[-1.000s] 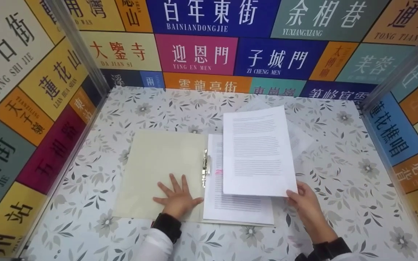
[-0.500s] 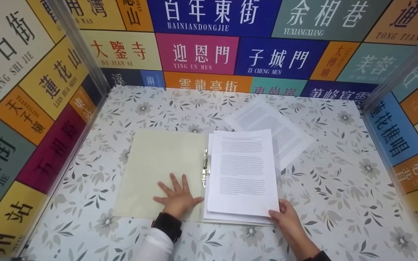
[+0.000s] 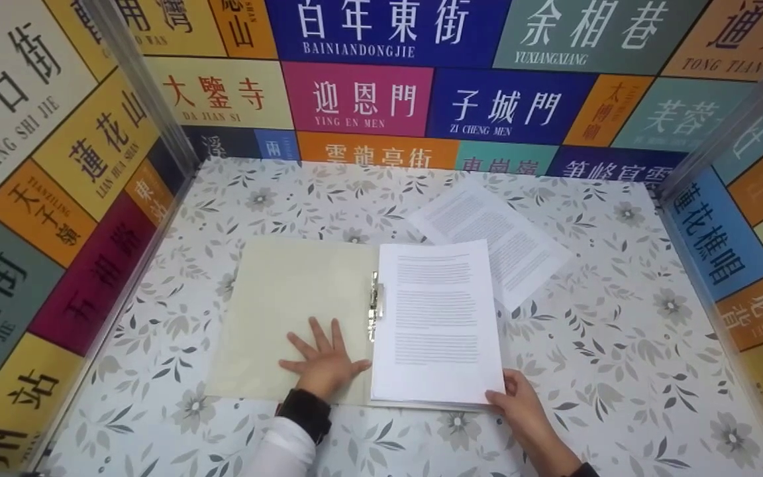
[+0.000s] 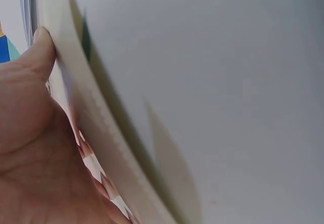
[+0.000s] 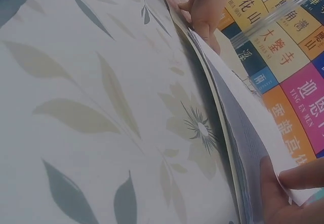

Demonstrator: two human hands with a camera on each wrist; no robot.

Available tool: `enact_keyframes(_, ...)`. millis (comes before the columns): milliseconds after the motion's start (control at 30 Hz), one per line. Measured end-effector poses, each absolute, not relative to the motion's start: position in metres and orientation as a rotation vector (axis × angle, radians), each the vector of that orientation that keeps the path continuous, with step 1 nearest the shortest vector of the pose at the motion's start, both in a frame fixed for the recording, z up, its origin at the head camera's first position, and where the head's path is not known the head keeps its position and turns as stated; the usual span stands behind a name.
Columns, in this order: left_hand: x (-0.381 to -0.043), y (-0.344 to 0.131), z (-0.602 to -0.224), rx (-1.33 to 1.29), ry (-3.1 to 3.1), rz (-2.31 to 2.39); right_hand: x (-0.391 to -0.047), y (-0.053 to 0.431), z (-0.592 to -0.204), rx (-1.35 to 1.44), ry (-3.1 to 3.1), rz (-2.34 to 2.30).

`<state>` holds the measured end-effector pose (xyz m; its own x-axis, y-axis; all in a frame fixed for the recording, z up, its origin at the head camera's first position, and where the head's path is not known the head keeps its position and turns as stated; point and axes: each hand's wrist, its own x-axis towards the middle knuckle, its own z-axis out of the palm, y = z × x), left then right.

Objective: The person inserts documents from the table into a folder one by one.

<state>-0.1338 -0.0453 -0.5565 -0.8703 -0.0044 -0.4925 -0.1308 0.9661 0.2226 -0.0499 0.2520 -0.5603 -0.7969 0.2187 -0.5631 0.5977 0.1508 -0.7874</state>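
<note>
A cream file folder (image 3: 289,278) lies spread out on the table, with a metal clip (image 3: 375,308) along its spine. My left hand (image 3: 325,364) rests on the left cover, fingers spread wide. On the folder's right side sits a stack of printed paper (image 3: 434,318), lined up beside the clip. My right hand (image 3: 520,404) pinches the top sheet by its lower right corner. In the right wrist view, the thumb and a finger (image 5: 301,176) grip that sheet's edge, which stands slightly apart from the sheets below.
Behind the folder to the right, a loose printed sheet (image 3: 534,265) lies askew, partly covered by the stack. A flower-patterned cloth (image 3: 620,344) covers the table. Panels with Chinese street names (image 3: 361,99) wall in the back and both sides.
My right hand has brought the lifted paper left and down onto the stack in the folder, covering the page with pink marks. The loose sheet behind came into fuller view. My left hand stays put.
</note>
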Motion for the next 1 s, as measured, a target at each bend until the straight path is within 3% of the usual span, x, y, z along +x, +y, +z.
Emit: enact_keyframes(1000, -0.1353, -0.0451, -0.5583, -0.116, 2.619, 0.314, -0.0494, 0.2497, -0.5607, 0.708, 2.275, -1.532)
